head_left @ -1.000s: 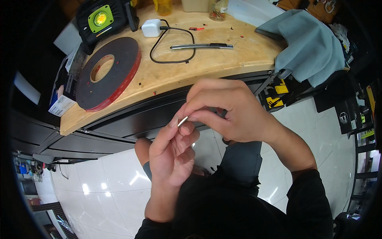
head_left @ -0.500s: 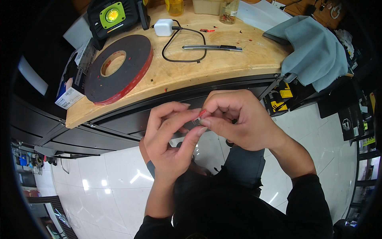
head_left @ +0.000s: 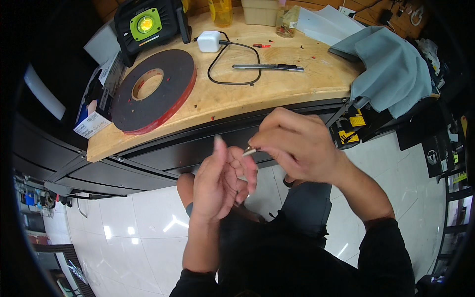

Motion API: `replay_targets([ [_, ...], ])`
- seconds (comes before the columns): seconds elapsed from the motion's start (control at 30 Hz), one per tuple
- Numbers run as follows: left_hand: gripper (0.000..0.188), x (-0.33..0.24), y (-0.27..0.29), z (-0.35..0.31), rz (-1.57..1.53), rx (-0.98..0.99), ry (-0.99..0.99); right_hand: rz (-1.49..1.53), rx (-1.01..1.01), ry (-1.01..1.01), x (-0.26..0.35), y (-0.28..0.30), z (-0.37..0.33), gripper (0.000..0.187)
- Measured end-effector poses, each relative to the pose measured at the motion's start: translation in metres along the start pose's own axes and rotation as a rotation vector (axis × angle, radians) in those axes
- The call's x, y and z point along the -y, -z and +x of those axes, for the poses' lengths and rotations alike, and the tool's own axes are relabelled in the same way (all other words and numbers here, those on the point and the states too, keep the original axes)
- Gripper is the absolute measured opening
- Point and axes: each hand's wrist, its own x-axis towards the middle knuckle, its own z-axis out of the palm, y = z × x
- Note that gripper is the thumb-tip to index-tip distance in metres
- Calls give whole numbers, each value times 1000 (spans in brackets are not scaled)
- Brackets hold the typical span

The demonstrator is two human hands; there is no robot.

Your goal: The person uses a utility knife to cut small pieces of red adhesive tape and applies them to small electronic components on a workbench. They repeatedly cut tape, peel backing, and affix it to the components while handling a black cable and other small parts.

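Note:
My right hand pinches a small shiny metal piece between thumb and fingertips, in front of the workbench edge. Its exact kind is too small to make out. Beside it, my left hand is turned palm up, thumb raised and fingers loosely apart. The left fingertips are close to the metal piece; whether they touch it I cannot tell. Both hands are above my lap, lower than the bench top. A large roll of dark grey tape with a red edge lies on the bench at left.
A utility knife, a white charger with a looped black cable, and red scraps lie on the bench. Behind the roll stand a work light and a glove box. A grey cloth drapes over the right corner.
My left hand has let go of the small piece and turned palm up, its thumb lifting away. The red bit at the piece no longer shows. My right hand keeps its pinch.

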Motion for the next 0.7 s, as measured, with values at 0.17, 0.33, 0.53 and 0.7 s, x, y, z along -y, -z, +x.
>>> replay_targets([
  [0.17,25,-5,0,-3,-127,92,175,-250,145,322,-18,17,5,47],
  [0.33,10,-5,-2,0,-183,70,261,-234,167,407,-18,20,7,51],
  [0.53,10,2,14,6,49,101,101,-283,150,387,-22,22,10,34],
  [0.7,13,5,7,25,130,-347,-301,-540,47,70,-58,50,40,27],
])
